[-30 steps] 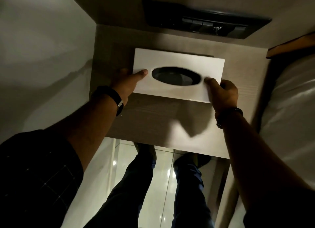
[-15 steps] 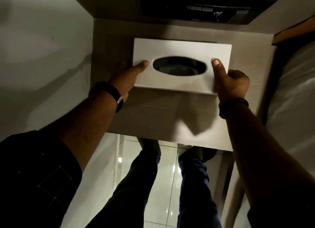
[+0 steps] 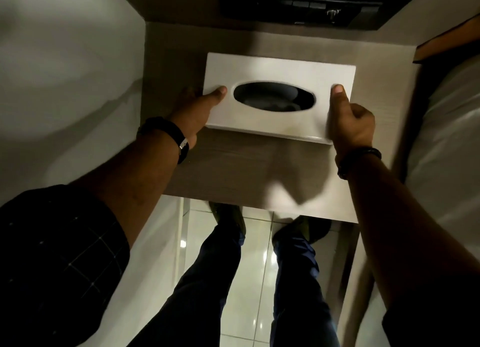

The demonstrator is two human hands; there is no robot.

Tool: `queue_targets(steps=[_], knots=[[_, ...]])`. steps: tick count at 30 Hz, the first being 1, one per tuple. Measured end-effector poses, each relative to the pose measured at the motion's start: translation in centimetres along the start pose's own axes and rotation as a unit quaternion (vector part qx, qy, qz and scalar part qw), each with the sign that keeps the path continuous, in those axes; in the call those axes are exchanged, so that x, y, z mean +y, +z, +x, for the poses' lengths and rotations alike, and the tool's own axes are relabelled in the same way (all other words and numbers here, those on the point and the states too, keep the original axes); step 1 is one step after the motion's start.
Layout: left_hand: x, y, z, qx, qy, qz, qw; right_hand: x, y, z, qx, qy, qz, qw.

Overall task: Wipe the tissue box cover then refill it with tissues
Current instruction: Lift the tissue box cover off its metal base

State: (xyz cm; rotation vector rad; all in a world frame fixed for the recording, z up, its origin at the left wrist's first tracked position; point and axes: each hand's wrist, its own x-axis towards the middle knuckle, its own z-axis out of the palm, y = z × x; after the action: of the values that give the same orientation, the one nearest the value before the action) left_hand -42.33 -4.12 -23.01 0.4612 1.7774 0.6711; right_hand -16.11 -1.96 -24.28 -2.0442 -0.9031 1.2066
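We see a white tissue box cover (image 3: 279,87) held by both hands over a wood-grain table (image 3: 233,170) set in a corner. The left hand (image 3: 193,113) grips the cover's left end, thumb lying on top just beside the oval opening (image 3: 274,96), the other fingers wrapped under the side and out of sight. The right hand (image 3: 352,123) grips the right end the same way, thumb pressed flat on top near the opening's right tip, the rest of its fingers curled at the near right corner. Both hands closed on the cover.

The cover sits roughly level, long side across the view. Whether its base touches the table or sits just above it, we cannot tell. The opening is dark inside; what it holds is unclear.

Left wrist carries a dark watch (image 3: 172,136), right wrist a dark bracelet (image 3: 359,157). A dark checked sleeve (image 3: 59,256) covers the left upper arm. Behind the table, a dark switch panel (image 3: 314,5) on the wall. White bed (image 3: 449,139) at the right edge. Below the table's near edge, legs in dark trousers (image 3: 207,281) on a glossy tiled floor (image 3: 253,256).
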Motion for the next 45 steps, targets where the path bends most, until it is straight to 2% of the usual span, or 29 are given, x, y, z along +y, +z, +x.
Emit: queue_targets(steps=[7, 16, 20, 23, 30, 37, 45], knots=[[-0.2, 0.3, -0.8, -0.003, 0.020, -0.003, 1.000, 0.2, -0.7, -0.1, 0.077, -0.055, -0.090, 0.991], [-1.5, 0.0, -3.3, 0.002, 0.026, -0.038, 0.999, 0.9, -0.9, -2.8, 0.032, -0.044, 0.008, 0.998], [-1.7, -0.2, -4.7, -0.002, 0.024, -0.029, 0.999, 1.0, -1.3, -4.7, 0.060, -0.052, -0.005, 0.997], [-3.3, -0.7, -6.7, 0.004, 0.003, -0.022, 1.000, 2.6, -1.9, -7.8, 0.093, -0.026, -0.021, 0.995], [-10.3, -2.0, -10.4, 0.025, -0.103, 0.017, 0.994, 8.7, -2.9, -12.8, 0.029, 0.037, -0.125, 0.991], [-12.2, -1.1, -10.4, 0.045, -0.084, 0.049, 0.994, 10.7, -3.2, -11.8, 0.013, -0.009, -0.209, 0.978], [-10.0, -1.2, -9.4, 0.044, -0.074, 0.063, 0.994, 9.8, -2.3, -11.0, -0.008, 0.006, -0.173, 0.985]])
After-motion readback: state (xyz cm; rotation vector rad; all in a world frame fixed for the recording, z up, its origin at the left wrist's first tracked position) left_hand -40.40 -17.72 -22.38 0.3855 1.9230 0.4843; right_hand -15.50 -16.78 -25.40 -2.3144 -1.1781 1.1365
